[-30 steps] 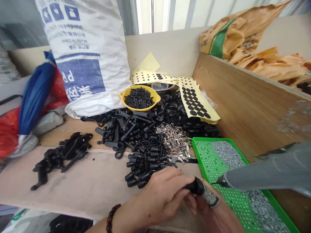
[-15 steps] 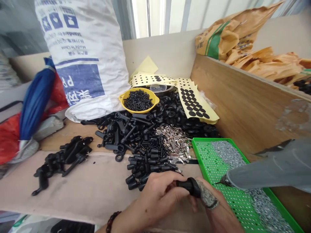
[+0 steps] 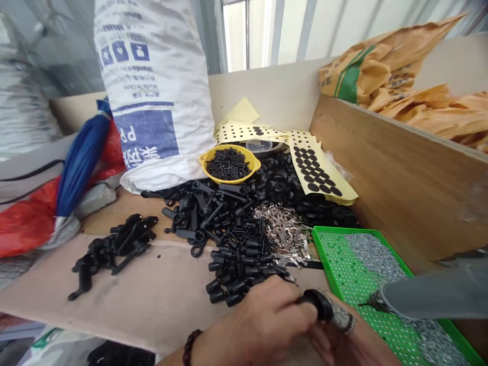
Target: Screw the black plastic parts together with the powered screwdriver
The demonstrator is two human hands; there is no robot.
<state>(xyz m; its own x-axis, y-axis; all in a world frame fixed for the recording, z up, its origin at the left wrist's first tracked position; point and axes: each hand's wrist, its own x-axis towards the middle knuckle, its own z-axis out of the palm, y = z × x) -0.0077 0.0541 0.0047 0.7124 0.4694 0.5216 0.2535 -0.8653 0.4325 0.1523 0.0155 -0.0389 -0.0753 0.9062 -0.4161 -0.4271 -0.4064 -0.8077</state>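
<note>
My left hand (image 3: 263, 315), a dark beaded bracelet at its wrist, closes its fingers over one end of a black plastic part (image 3: 319, 304). My right hand (image 3: 360, 338) is closed around the same part from the other side, a speckled grey wrap (image 3: 342, 316) on its thumb. Only the part's rounded, ring-like end shows; fingers hide the rest. Just beyond the left hand lies a heap of black cylindrical knobs (image 3: 232, 274). To the right of my hands, a grey powered screwdriver (image 3: 434, 290) points its thin bit left over a green perforated tray (image 3: 328, 254) of small screws (image 3: 375, 254).
Black crank-shaped handles (image 3: 202, 208) pile up behind the knobs, beside flat metal clips (image 3: 284, 229). A yellow bowl (image 3: 256, 163) holds black screw-like pieces. Assembled black handles (image 3: 114, 244) lie left. A white sack (image 3: 160, 91), dotted sticker sheets (image 3: 343, 185) and a wooden partition (image 3: 366, 147) stand behind.
The view has shifted left, so everything sits farther right. My left fingers have moved over the black part's cylindrical end, which showed before between the hands.
</note>
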